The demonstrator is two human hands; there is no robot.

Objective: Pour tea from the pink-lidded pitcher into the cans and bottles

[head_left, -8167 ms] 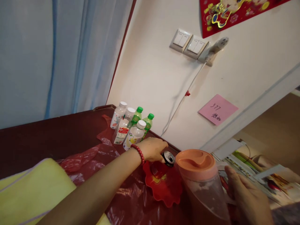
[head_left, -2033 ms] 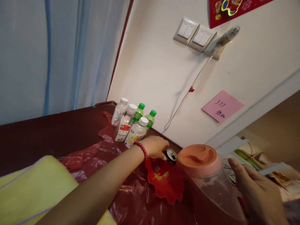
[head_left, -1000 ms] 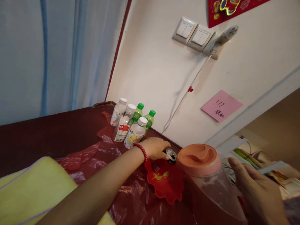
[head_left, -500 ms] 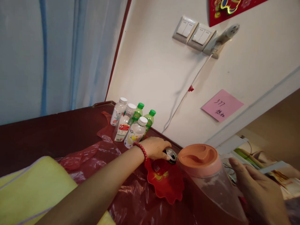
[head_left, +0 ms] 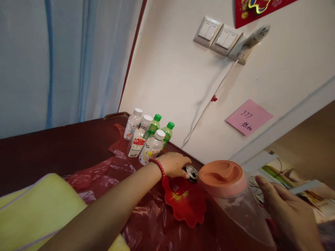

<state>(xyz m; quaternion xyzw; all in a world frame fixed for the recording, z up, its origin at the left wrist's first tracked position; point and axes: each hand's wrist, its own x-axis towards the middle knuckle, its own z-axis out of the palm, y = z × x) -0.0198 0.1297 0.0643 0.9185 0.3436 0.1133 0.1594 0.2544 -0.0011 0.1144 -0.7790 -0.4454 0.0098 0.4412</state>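
Note:
My left hand (head_left: 174, 164), with a red bead bracelet at the wrist, is closed around the side of a dark drink can (head_left: 193, 173). The can's silver top shows its opened hole; its lower part is hidden. A red scalloped tray (head_left: 192, 205) lies just in front of it. To the can's right stands a clear plastic jug (head_left: 240, 212) with an orange lid (head_left: 221, 176). My right hand (head_left: 290, 209) is held beside the jug, thumb raised apart from the fingers, with nothing visible in it; its fingers are partly hidden.
White-capped bottles (head_left: 153, 148) and green bottles (head_left: 169, 131) stand close together behind my left forearm. A crumpled red plastic bag (head_left: 104, 174) and a yellow cloth (head_left: 39, 209) lie on the dark table (head_left: 65, 146). A white cable (head_left: 201, 118) hangs along the wall.
The can and the red tray sit very slightly farther right. My left hand stays closed on the can, and my right hand has hardly moved.

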